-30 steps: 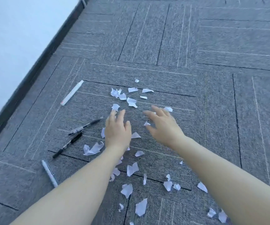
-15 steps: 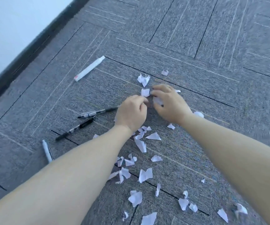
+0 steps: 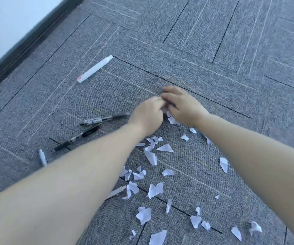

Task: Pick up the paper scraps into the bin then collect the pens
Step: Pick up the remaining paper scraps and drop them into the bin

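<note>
Several white paper scraps point(image 3: 150, 156) lie scattered over the grey carpet point(image 3: 213, 76), mostly near me. My left hand point(image 3: 147, 117) and my right hand point(image 3: 183, 103) meet at the far end of the scatter, fingers curled over a small bunch of scraps point(image 3: 171, 119) that peeks out between them. Two black pens point(image 3: 105, 119) point(image 3: 77, 137) lie just left of my left hand. A white marker point(image 3: 95, 68) lies farther away to the left. Another white pen point(image 3: 42, 157) lies near my left forearm. No bin is in view.
A white wall with a dark skirting board point(image 3: 19, 50) runs diagonally along the upper left. Bare carpet tiles stretch beyond my hands and to the right. My forearms hide part of the floor close to me.
Both hands swept the far scraps together and closed over them. The far scraps that lay beyond my fingers are gone from the carpet. The view shifted, so the pens sit farther right.
</note>
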